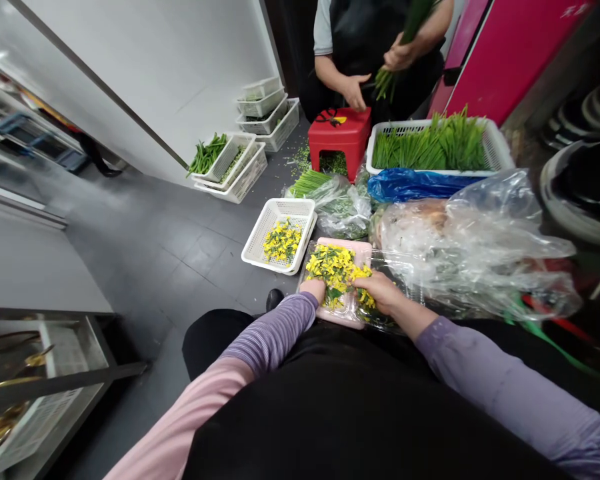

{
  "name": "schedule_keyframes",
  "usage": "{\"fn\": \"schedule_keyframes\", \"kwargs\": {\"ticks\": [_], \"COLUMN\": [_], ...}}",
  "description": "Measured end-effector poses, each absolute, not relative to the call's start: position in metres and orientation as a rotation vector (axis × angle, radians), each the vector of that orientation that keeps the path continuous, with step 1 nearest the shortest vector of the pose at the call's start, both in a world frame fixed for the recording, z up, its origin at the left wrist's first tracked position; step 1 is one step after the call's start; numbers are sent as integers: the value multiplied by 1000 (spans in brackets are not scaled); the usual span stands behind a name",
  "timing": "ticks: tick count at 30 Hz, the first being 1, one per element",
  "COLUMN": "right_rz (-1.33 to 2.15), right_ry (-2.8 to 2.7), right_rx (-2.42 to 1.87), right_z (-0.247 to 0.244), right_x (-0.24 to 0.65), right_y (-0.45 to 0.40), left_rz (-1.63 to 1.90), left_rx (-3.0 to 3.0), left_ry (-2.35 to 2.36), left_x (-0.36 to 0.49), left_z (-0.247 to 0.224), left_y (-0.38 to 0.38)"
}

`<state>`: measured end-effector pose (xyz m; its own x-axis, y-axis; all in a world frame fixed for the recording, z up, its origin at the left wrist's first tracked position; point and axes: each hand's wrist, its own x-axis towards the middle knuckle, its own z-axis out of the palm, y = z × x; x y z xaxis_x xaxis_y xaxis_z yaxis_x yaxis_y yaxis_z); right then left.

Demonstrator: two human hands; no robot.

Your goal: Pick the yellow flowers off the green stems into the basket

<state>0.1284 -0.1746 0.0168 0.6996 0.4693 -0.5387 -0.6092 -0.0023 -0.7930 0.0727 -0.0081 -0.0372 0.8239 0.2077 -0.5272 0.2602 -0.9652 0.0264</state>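
Yellow flowers with green stems (333, 267) fill a clear plastic box lined with a pink tray (357, 250), right in front of me. My left hand (314, 289) is at the near left side of this pile, its fingers hidden among the blossoms. At the pile's right side, my right hand (381, 291) is closed on some of the yellow flowers, thumb and fingers together. Left of the box, a white perforated basket (254, 243) holds a smaller heap of the same flowers (283, 240).
Opposite me, a co-worker's hand (400, 53) grips long green stalks above a red stool (337, 133) with scissors. Cut greens fill a white basket (500, 150). Plastic bags (480, 233) lie to my right. Stacked baskets (240, 183) stand by the wall.
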Motion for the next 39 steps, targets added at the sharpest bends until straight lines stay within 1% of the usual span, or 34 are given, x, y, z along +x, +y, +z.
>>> {"fn": "schedule_keyframes", "kwargs": {"ticks": [3, 7, 10, 13, 16, 20, 26, 30, 33, 36, 39], "right_rz": [894, 974, 1025, 993, 1000, 1000, 946, 941, 943, 913, 918], "right_ry": [169, 191, 177, 171, 171, 199, 316, 302, 326, 351, 305], "right_rx": [-1277, -1276, -1218, -1152, -1081, -1061, -1106, -1107, -1145, -1221, -1261], "right_z": [6, -1, 5, 16, 24, 26, 25, 23, 21, 17, 11], "right_x": [129, 126, 123, 122, 124, 128, 139, 143, 143, 143, 138], "right_y": [-178, -176, -171, -168, -168, -172, -181, -184, -184, -185, -184], "left_rz": [-755, -547, -355, -178, -96, -176, -467, -634, -606, -516, -441], "left_rx": [2891, 2787, 2716, 2647, 2546, 2507, 2987, 3072, 3052, 2966, 2839], "left_ry": [416, 374, 257, 158, 84, -52, -76, -125, -87, -78, 44], "left_x": [71, 63, 56, 53, 54, 54, 57, 66, 71, 68, 60], "left_z": [-27, 6, 29, 46, 56, 47, -10, -38, -34, -11, 16], "left_y": [-9, -13, -24, -34, -33, -20, -6, -11, -9, -3, -5]}}
